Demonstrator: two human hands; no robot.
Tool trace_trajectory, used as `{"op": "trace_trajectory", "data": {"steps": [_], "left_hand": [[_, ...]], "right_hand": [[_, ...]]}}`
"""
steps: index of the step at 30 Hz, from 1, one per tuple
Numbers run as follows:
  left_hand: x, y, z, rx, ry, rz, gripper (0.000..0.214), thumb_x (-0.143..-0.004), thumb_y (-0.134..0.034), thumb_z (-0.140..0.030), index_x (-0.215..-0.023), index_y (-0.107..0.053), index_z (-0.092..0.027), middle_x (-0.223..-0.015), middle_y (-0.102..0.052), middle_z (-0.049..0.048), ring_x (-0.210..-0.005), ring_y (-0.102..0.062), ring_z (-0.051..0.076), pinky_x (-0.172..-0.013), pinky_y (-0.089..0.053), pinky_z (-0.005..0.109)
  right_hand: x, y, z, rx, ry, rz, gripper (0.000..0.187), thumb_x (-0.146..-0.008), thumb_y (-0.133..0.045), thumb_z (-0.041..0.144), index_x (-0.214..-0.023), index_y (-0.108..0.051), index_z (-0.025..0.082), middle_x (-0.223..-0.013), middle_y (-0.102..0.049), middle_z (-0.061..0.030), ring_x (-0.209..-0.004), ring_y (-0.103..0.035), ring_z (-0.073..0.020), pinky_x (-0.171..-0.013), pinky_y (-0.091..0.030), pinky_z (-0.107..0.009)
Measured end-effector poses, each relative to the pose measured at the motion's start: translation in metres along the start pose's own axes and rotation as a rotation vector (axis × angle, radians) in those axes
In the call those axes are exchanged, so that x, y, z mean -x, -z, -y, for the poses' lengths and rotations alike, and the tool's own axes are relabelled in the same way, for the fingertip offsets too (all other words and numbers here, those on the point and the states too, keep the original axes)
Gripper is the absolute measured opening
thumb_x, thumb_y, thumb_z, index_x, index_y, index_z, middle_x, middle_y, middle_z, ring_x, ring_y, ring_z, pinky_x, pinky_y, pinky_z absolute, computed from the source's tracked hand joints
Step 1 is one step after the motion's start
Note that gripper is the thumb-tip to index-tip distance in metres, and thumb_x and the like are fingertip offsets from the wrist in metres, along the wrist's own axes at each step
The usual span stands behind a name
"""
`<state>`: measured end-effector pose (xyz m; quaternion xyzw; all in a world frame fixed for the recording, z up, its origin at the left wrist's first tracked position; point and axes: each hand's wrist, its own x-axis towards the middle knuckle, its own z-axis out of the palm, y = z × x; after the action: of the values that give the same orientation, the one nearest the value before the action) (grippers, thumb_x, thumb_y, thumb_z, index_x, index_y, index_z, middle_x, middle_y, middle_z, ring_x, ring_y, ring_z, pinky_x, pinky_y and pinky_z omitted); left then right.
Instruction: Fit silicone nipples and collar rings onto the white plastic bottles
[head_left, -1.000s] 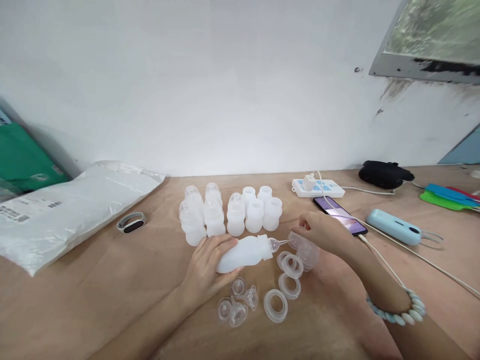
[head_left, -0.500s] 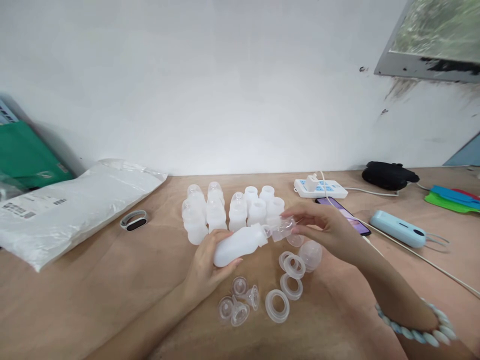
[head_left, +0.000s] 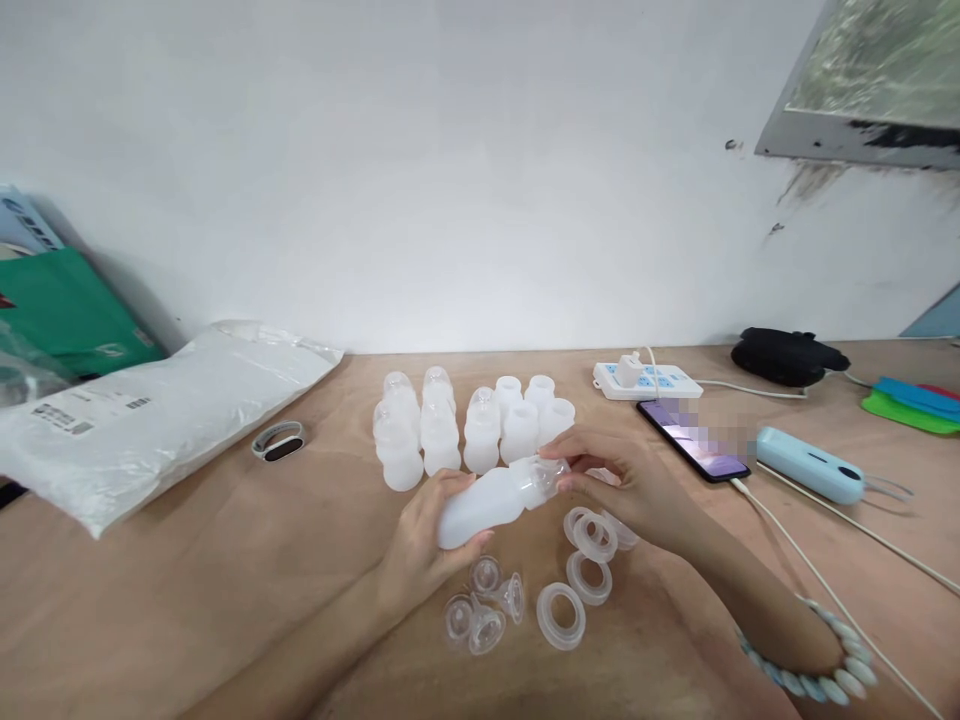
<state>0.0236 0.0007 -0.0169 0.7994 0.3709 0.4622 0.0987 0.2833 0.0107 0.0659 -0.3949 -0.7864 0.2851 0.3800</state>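
Note:
My left hand wraps round a white baby bottle, tilted with its neck toward the right. Over the bottle's neck sits a clear cap, and the fingers of my right hand grip its far end. Below the bottle lie several clear silicone nipples in a cluster. To their right are several translucent collar rings. Behind my hands stand capped bottles on the left and open-necked bottles on the right. Part of a clear dome is hidden behind my right hand.
A white plastic mailing bag and a fitness band lie at the left. To the right are a power strip, a phone, a light blue device, cables and a black pouch. A wall rises behind.
The clear cap, held before just off the bottle's end, now covers its neck. My right hand has come closer to the left one. The view has shifted slightly.

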Motion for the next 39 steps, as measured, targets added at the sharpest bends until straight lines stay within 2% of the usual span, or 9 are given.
{"op": "trace_trajectory", "data": {"steps": [7,10,12,17,24,29,33,37,39], "left_hand": [[-0.007,0.002,-0.006,0.101,0.069,0.079,0.027,-0.087,-0.06,-0.03,-0.111,-0.055,-0.021,-0.101,-0.073,0.0067,-0.084,-0.071,0.023,-0.072,-0.057,0.032],[-0.01,0.003,-0.01,0.158,0.077,0.137,0.027,-0.086,-0.06,-0.034,-0.109,-0.057,-0.02,-0.092,-0.073,0.0037,-0.074,-0.069,0.02,-0.064,-0.055,0.028],[-0.01,0.004,-0.012,0.182,0.085,0.158,0.028,-0.086,-0.061,-0.035,-0.108,-0.058,-0.02,-0.09,-0.072,0.0029,-0.07,-0.067,0.019,-0.061,-0.053,0.026],[-0.009,0.004,-0.011,0.205,0.113,0.165,0.03,-0.086,-0.061,-0.035,-0.111,-0.057,-0.02,-0.094,-0.072,0.004,-0.076,-0.067,0.02,-0.065,-0.053,0.028],[-0.009,0.003,-0.009,0.208,0.106,0.186,0.029,-0.088,-0.06,-0.037,-0.112,-0.056,-0.021,-0.095,-0.071,0.0029,-0.076,-0.066,0.019,-0.064,-0.052,0.027],[-0.006,0.002,-0.007,0.189,0.049,0.191,0.033,-0.089,-0.062,-0.038,-0.116,-0.054,-0.022,-0.094,-0.068,0.0026,-0.075,-0.064,0.019,-0.063,-0.051,0.026],[-0.005,0.002,-0.005,0.167,0.014,0.195,0.034,-0.091,-0.062,-0.038,-0.119,-0.051,-0.023,-0.1,-0.067,0.0036,-0.083,-0.066,0.02,-0.07,-0.052,0.027],[-0.005,0.002,-0.001,0.128,0.034,0.224,0.035,-0.093,-0.059,-0.04,-0.122,-0.049,-0.023,-0.104,-0.067,0.0046,-0.084,-0.066,0.02,-0.069,-0.053,0.028],[-0.006,0.002,0.0,0.102,0.059,0.245,0.036,-0.093,-0.058,-0.043,-0.122,-0.048,-0.023,-0.104,-0.067,0.0052,-0.081,-0.065,0.02,-0.065,-0.052,0.027]], "right_hand": [[0.001,0.0,0.008,0.057,0.043,0.025,0.021,-0.092,-0.062,0.031,-0.11,-0.068,0.023,-0.105,-0.073,-0.0057,-0.095,-0.067,-0.0218,-0.082,-0.053,-0.036],[0.003,-0.006,0.014,0.07,0.064,0.153,0.039,-0.082,-0.077,0.034,-0.118,-0.065,0.025,-0.117,-0.07,-0.0045,-0.105,-0.065,-0.0228,-0.088,-0.051,-0.035],[0.003,-0.011,0.014,0.093,0.055,0.212,0.041,-0.079,-0.081,0.033,-0.115,-0.066,0.024,-0.113,-0.071,-0.0036,-0.101,-0.066,-0.0221,-0.084,-0.051,-0.034],[0.004,-0.019,0.009,0.14,0.019,0.128,0.038,-0.078,-0.081,0.032,-0.11,-0.064,0.021,-0.104,-0.072,-0.0036,-0.091,-0.066,-0.0208,-0.079,-0.049,-0.032],[0.006,-0.013,0.008,0.189,0.003,0.202,0.035,-0.083,-0.076,0.039,-0.109,-0.061,0.021,-0.103,-0.071,-0.004,-0.088,-0.064,-0.0203,-0.072,-0.046,-0.029],[0.008,-0.016,0.007,0.196,-0.07,0.172,0.03,-0.082,-0.075,0.037,-0.104,-0.063,0.02,-0.098,-0.071,-0.0037,-0.084,-0.064,-0.0207,-0.071,-0.044,-0.03],[0.007,-0.018,0.009,0.176,-0.088,0.159,0.028,-0.08,-0.076,0.036,-0.1,-0.064,0.02,-0.095,-0.071,-0.0032,-0.081,-0.063,-0.02,-0.068,-0.043,-0.029],[0.006,-0.018,0.007,0.131,-0.106,0.155,0.027,-0.081,-0.075,0.034,-0.102,-0.063,0.022,-0.096,-0.071,-0.0019,-0.084,-0.063,-0.02,-0.071,-0.044,-0.03],[0.006,-0.02,0.003,0.084,-0.132,0.101,0.036,-0.077,-0.078,0.034,-0.107,-0.061,0.025,-0.1,-0.07,-0.0016,-0.09,-0.063,-0.0217,-0.075,-0.046,-0.032]]}}
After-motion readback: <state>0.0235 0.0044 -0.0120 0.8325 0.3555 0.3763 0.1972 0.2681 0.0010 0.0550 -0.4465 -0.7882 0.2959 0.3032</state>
